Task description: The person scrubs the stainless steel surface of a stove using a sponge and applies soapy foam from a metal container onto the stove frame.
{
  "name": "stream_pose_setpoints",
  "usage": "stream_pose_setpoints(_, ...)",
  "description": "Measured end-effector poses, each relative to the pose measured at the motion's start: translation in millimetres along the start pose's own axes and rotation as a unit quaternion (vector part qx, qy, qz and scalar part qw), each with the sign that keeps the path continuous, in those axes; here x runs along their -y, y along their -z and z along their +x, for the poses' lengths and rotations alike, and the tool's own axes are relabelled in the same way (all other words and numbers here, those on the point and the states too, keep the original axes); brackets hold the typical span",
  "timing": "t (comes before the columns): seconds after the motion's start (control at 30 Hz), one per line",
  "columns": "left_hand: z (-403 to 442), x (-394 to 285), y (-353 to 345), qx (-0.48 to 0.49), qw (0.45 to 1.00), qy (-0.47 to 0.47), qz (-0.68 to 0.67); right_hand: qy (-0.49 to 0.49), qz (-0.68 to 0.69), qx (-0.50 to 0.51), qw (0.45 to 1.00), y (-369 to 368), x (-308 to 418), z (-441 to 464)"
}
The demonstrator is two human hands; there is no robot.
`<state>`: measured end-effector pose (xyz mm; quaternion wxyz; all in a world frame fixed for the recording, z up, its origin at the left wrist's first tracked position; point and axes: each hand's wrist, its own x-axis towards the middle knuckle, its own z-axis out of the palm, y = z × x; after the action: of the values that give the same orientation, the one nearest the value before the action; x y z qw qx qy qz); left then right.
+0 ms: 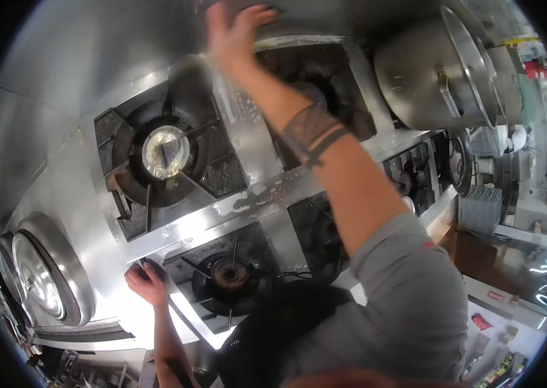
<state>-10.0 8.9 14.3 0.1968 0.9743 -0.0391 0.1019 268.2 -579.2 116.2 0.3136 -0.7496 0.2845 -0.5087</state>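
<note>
My right hand (238, 35), blurred, is raised at the top, close to the metal wall behind the stove (157, 223). Its thumb and fingers are spread; a dark patch shows near the fingertips. The forearm crosses over the back burners. At the stove's front left corner, my left hand (147, 283) has its fingers curled, with something small and dark between them. Nearby is a front burner (230, 275). Behind it, a larger burner (165, 152) has a foil-like, shiny centre.
A large steel pot (415, 77) lies at the upper right. Round metal lids or pans (39, 275) stand at the left. More burners (406, 181) continue to the right, near a stack of grey trays or plates (480, 209).
</note>
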Motion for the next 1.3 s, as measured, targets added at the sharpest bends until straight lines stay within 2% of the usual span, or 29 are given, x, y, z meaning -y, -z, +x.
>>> stream_pose_setpoints(0.03, -1.1, -2.5, -2.0, -0.008, 1.000, 0.013, -0.019, 0.047, 0.024, 0.024, 0.998, -5.0, 5.0, -13.0)
stream_pose_setpoints(0.07, -1.5, 0.8, -3.3, -0.006, 1.000, 0.002, -0.007, 0.035, -0.173, -0.137, 0.975, -4.5, -40.7, 42.6)
stream_pose_setpoints(0.1, 1.1, -6.8, -0.7, -0.012, 1.000, 0.004, -0.013, -0.010, -0.103, -0.227, 0.968, 19.6, -68.3, 88.0)
stream_pose_setpoints(0.13, 3.6, -7.7, -0.2, -0.012, 1.000, 0.006, -0.003, -0.180, 0.000, -0.083, 0.980, 83.5, -16.5, 104.6)
stream_pose_setpoints(0.2, 2.5, -11.9, 0.1, -0.007, 1.000, 0.014, 0.007, -0.250, 0.163, -0.131, 0.945, 86.1, -44.1, 127.2)
stream_pose_setpoints(0.23, 3.1, -12.9, -0.8, -0.007, 1.000, 0.020, 0.016, -0.306, 0.149, -0.100, 0.935, 107.8, -49.2, 138.0)
stream_pose_setpoints(0.27, 3.8, -12.9, -1.2, -0.007, 0.999, 0.024, 0.026, -0.308, 0.149, -0.101, 0.934, 107.2, -55.4, 134.8)
stream_pose_setpoints(0.33, 3.6, -7.2, -3.0, -0.002, 0.999, 0.012, 0.037, -0.270, 0.024, -0.101, 0.957, 104.0, -60.8, 119.6)
stream_pose_setpoints(0.37, 2.0, -4.1, -4.1, 0.003, 0.999, 0.004, 0.045, -0.274, 0.027, -0.100, 0.956, 106.0, -64.6, 117.6)
stream_pose_setpoints(0.43, 1.7, -6.2, -4.3, -0.010, 0.999, -0.001, 0.053, -0.184, -0.145, 0.017, 0.972, 111.8, -89.9, 119.2)
stream_pose_setpoints(0.57, 4.1, -14.0, -0.5, -0.018, 0.999, 0.000, 0.047, -0.125, -0.228, -0.011, 0.966, 126.5, -104.9, 128.9)
stream_pose_setpoints(0.6, 2.9, -10.4, -3.1, -0.019, 0.998, 0.007, 0.057, -0.066, -0.212, 0.024, 0.975, 140.5, -104.2, 130.0)
stream_pose_setpoints(0.67, 1.6, -4.6, -3.8, -0.019, 0.998, -0.011, 0.060, 0.015, -0.176, 0.062, 0.982, 195.6, -108.3, 120.6)
stream_pose_setpoints(0.7, 1.0, -11.6, -0.8, -0.023, 0.998, -0.010, 0.063, -0.006, -0.206, 0.057, 0.977, 240.6, -93.6, 110.2)
stream_pose_setpoints(0.77, -1.7, -2.4, -6.3, -0.027, 0.996, -0.023, 0.082, 0.112, -0.236, 0.183, 0.948, 336.3, -42.7, 84.0)
stream_pose_setpoints(0.8, -2.9, 1.3, -7.7, -0.007, 0.994, -0.018, 0.107, 0.174, -0.253, 0.183, 0.934, 386.8, -36.7, 71.7)
stream_pose_setpoints(0.83, -3.0, -2.7, -6.4, -0.001, 0.995, -0.001, 0.101, 0.152, -0.447, 0.211, 0.856, 447.2, -68.0, 71.0)
stream_pose_setpoints(0.87, -3.4, -4.3, -5.4, -0.003, 0.995, -0.013, 0.097, 0.184, -0.397, 0.234, 0.868, 496.3, -62.9, 49.4)
stream_pose_setpoints(0.9, -3.0, -4.7, -4.5, -0.010, 0.995, -0.020, 0.095, 0.114, -0.415, 0.271, 0.861, 537.7, -39.0, 24.5)
stream_pose_setpoints(0.97, -3.5, -3.1, -5.0, -0.012, 0.994, -0.029, 0.104, 0.060, -0.437, 0.285, 0.851, 608.2, -61.1, -25.5)
stream_pose_setpoints(1.03, -3.5, 0.9, -7.4, -0.009, 0.993, -0.033, 0.110, -0.005, -0.439, 0.296, 0.849, 640.2, -90.1, -79.1)
stream_pose_setpoints(1.07, -4.7, 0.8, -7.6, -0.011, 0.992, -0.031, 0.120, -0.043, -0.389, 0.296, 0.871, 642.5, -92.8, -98.8)
stream_pose_setpoints(1.1, -6.7, -1.2, -7.4, -0.013, 0.992, -0.032, 0.119, -0.116, -0.304, 0.287, 0.901, 637.7, -93.9, -115.1)
stream_pose_setpoints(1.17, -7.3, -5.5, -6.3, -0.020, 0.990, -0.029, 0.140, -0.264, -0.253, 0.315, 0.876, 642.9, -114.1, -130.8)
stream_pose_setpoints(1.2, -7.5, -5.0, -7.0, -0.026, 0.990, -0.032, 0.133, -0.265, -0.251, 0.310, 0.878, 647.3, -122.1, -136.3)
stream_pose_setpoints(1.27, -6.2, -1.7, -8.4, -0.030, 0.991, -0.041, 0.126, -0.071, -0.280, 0.423, 0.859, 654.7, -136.6, -147.2)
stream_pose_setpoints(1.3, -6.8, 0.6, -8.3, -0.032, 0.991, -0.043, 0.121, -0.070, -0.279, 0.423, 0.859, 656.5, -149.7, -155.3)
